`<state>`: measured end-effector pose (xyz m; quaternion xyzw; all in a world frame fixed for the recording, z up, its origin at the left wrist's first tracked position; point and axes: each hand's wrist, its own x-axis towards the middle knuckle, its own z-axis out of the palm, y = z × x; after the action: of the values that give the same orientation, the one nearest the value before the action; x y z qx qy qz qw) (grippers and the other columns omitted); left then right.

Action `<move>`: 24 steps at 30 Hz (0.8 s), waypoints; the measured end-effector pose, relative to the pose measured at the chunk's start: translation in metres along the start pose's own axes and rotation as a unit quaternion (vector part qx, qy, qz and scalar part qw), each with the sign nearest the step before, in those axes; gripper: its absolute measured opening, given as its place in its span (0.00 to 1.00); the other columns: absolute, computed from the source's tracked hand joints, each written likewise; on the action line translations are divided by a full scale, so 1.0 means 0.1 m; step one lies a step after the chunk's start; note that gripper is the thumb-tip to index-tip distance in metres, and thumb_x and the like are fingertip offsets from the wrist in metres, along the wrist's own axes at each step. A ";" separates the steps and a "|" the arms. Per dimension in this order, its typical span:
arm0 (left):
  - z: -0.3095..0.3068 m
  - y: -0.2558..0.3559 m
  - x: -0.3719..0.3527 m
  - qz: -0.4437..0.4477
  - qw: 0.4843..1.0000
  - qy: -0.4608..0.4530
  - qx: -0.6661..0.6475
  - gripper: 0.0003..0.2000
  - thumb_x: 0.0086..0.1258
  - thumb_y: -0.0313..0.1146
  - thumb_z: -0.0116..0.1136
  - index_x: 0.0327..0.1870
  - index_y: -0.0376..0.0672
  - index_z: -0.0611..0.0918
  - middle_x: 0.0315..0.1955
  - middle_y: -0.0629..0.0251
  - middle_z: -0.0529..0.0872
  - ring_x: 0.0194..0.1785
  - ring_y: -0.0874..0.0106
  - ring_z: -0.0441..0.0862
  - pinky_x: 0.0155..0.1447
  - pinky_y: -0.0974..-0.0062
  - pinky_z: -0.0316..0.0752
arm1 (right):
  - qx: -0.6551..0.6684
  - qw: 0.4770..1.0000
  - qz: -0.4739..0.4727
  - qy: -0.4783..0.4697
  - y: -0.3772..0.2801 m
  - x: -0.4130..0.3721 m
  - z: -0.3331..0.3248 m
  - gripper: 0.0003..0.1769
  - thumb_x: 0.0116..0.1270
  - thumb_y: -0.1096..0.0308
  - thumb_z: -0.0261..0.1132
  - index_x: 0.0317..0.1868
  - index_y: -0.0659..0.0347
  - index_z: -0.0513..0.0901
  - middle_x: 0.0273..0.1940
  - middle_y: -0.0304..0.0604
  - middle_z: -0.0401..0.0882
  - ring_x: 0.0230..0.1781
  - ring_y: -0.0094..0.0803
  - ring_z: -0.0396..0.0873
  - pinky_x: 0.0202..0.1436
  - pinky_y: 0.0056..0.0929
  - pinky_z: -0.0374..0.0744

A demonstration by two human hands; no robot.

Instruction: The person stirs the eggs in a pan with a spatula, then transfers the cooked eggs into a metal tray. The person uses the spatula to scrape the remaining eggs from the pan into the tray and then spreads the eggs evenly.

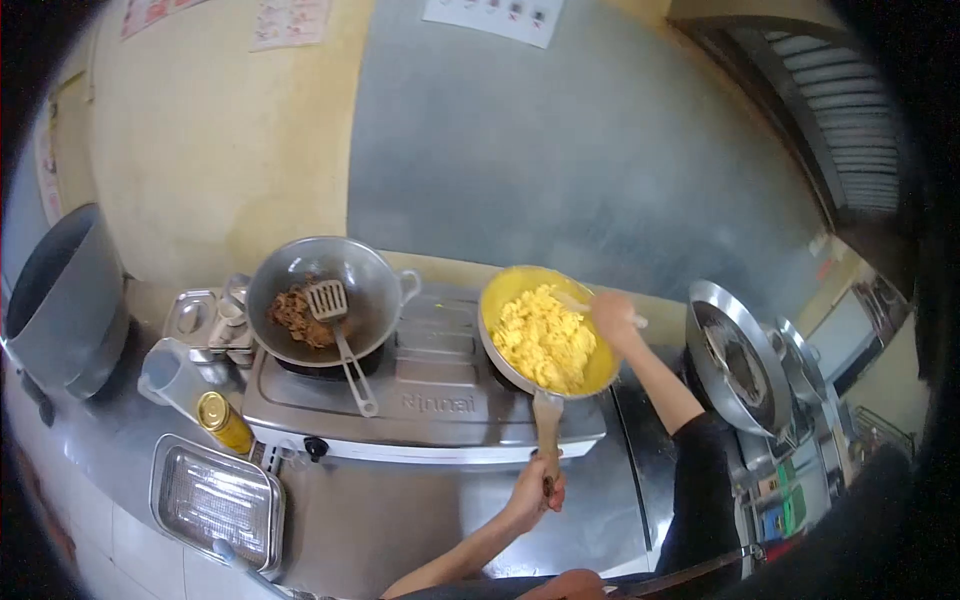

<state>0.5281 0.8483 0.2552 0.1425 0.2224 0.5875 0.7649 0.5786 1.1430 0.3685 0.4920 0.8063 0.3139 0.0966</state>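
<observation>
— Far left, a grey tub (65,300) sits on the counter. A steel tray (215,495) lies at the near edge, and a gold-capped bottle (222,420) leans just beside the stove (440,400).
— On the left burner there's a wok (375,290) of dark food with a slotted spatula (330,300) resting in it.
— Now your left hand (535,495): fingers wrapped tight round the wooden handle (547,420) of the yellow pan (510,285), over the right burner.
— Scrambled egg (545,340) is heaped inside. Your right hand (612,312) hangs at the pan's far rim, closed on a pale utensil (575,303) pointing at the egg; what kind, I can't tell.
— Further right, another wok (735,355) stands tilted, well apart from your pan.
</observation>
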 end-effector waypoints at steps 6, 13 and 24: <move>-0.03 0.10 -0.03 -0.043 0.999 -0.029 -0.012 0.18 0.70 0.48 0.30 0.55 0.48 0.60 0.19 0.70 0.67 0.16 0.77 0.65 0.22 0.76 0.64 | 0.048 0.989 -0.139 0.016 0.14 -0.85 -0.64 0.06 0.54 0.66 0.58 0.27 0.54 0.82 0.26 0.40 0.81 0.25 0.34 0.81 0.26 0.30 0.76; 0.00 0.13 -0.04 -0.047 0.998 -0.026 -0.023 0.19 0.70 0.48 0.30 0.56 0.49 0.60 0.20 0.68 0.67 0.15 0.76 0.64 0.22 0.76 0.64 | -0.088 0.975 -0.178 -0.102 -0.21 -1.39 -1.25 0.07 0.53 0.66 0.59 0.30 0.50 0.83 0.28 0.39 0.81 0.28 0.31 0.81 0.25 0.33 0.75; 0.01 0.01 0.05 -0.035 0.999 -0.008 -0.030 0.17 0.69 0.46 0.31 0.54 0.49 0.61 0.19 0.69 0.67 0.16 0.77 0.65 0.22 0.76 0.64 | -0.109 0.992 -0.050 -0.035 -0.14 0.01 -0.08 0.07 0.52 0.68 0.60 0.30 0.51 0.84 0.29 0.37 0.82 0.31 0.32 0.81 0.26 0.31 0.74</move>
<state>0.5291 0.8529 0.2559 0.1162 0.2033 0.5656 0.7907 0.5648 1.1360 0.3665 0.4487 0.7869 0.3770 0.1933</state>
